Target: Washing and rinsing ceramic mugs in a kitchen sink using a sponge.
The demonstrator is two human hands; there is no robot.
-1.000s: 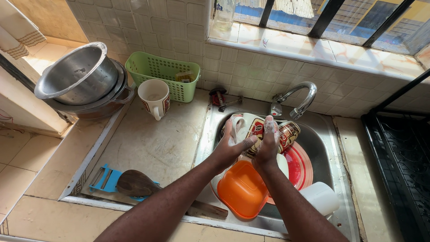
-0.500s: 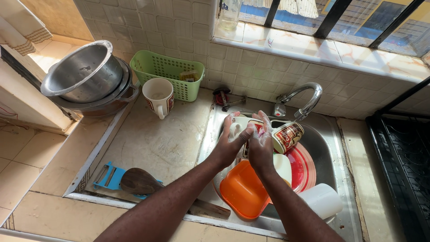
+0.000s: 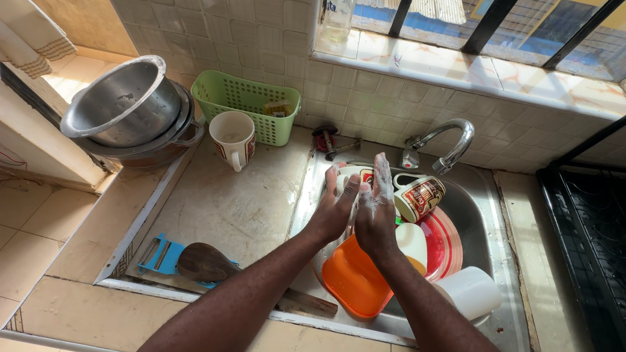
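Head cam: soapy left hand (image 3: 334,210) & right hand (image 3: 376,210) pressed together over sink (image 3: 486,195).

Bright daylight from barred window (image 3: 495,32); glare on windowsill tiles (image 3: 469,68); sharp focus, wide-angle edge distortion.

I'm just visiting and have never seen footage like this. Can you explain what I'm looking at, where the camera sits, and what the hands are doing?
There is no machine here, only a person. The camera is worn on the person's head and looks down, so the two arms reaching in from the bottom are that person's own. The left hand and right hand are pressed together over a steel sink, covered in soap suds, holding nothing. In the sink lie an orange dish, a red plate and a patterned mug under the tap. On the counter to the left stand a white mug, a green basket, stacked metal bowls, and a wooden spoon.
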